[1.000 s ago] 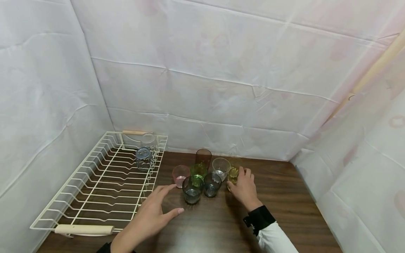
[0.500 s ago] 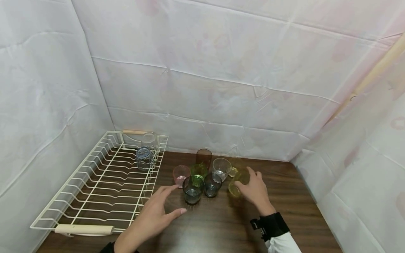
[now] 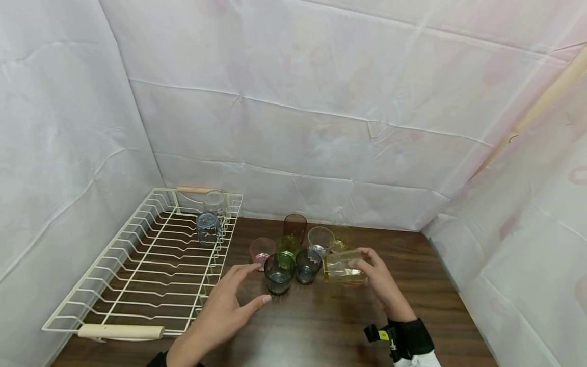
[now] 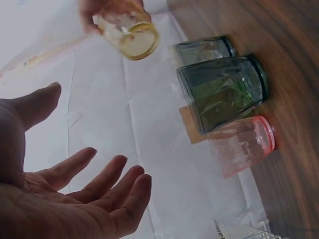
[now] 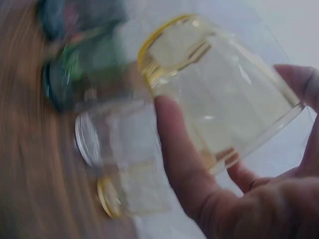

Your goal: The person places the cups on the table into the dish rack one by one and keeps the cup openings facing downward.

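My right hand [image 3: 382,280] grips a yellow-tinted drinking glass [image 3: 344,267], lifted and tipped on its side with the base toward the left. In the right wrist view the thumb lies along one side of this yellow glass [image 5: 224,84] and fingers wrap the other. My left hand [image 3: 224,306] holds nothing; its fingers are relaxed and spread, near a dark grey glass [image 3: 278,275] and a pink glass [image 3: 262,252]. Close by stand a smaller dark glass [image 3: 307,267], a green glass [image 3: 288,245], a brown glass [image 3: 295,227], a clear glass [image 3: 321,239] and a second yellow glass [image 3: 340,239].
On the left stands a cream wire dish rack [image 3: 133,270] with wooden handles. A blue glass [image 3: 208,228] and a clear glass [image 3: 214,201] sit upside down at its far right corner. White cloth walls [image 3: 293,132] enclose the dark wooden table [image 3: 312,331].
My right hand has lifted the front yellow glass off the table, drawn it nearer and tipped it from upright onto its side. The left hand has barely moved.
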Demonstrator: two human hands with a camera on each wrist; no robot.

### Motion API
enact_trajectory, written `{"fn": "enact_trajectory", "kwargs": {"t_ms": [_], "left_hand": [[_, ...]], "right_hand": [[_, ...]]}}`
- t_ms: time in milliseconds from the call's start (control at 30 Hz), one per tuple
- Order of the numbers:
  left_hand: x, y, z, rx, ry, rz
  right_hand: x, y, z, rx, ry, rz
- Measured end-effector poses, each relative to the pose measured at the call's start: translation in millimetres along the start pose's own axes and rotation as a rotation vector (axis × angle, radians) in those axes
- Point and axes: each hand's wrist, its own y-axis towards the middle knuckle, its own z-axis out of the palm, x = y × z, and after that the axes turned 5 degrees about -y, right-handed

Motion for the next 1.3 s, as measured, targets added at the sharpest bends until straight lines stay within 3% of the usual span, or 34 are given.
{"fn": "enact_trajectory", "kwargs": {"t_ms": [100,233,300,433,600,767,1300], "left_hand": [[-1.0,0.4,-0.3,-0.017,-0.01,0.013],[-1.1,0.3,-1.1,-0.002,-0.015,0.011],[-0.6,-0.4,-1.5,0.004,-0.019,0.009],[1.2,-2.7,-2.1,-0.001,-0.026,0.006],[2.5,-4.2,-2.6,-0.006,-0.034,-0.002],[2.7,-3.6,-1.6,-0.022,-0.039,0.012],[3.9,-6.7,2.1,-0.05,-0.026,0.057]], "right_hand": [[-6,-1,0,0.183,0.29,-0.091],[-18,0,4,0.502,0.674,-0.224],[-22,-1,10,0.597,0.826,-0.247],[-24,-3,30,0.685,1.069,-0.307],[-18,-9,55,0.699,1.319,-0.36],[-12,-14,67,0.706,1.418,-0.379],[-16,-16,78,0.738,1.435,-0.348]]}}
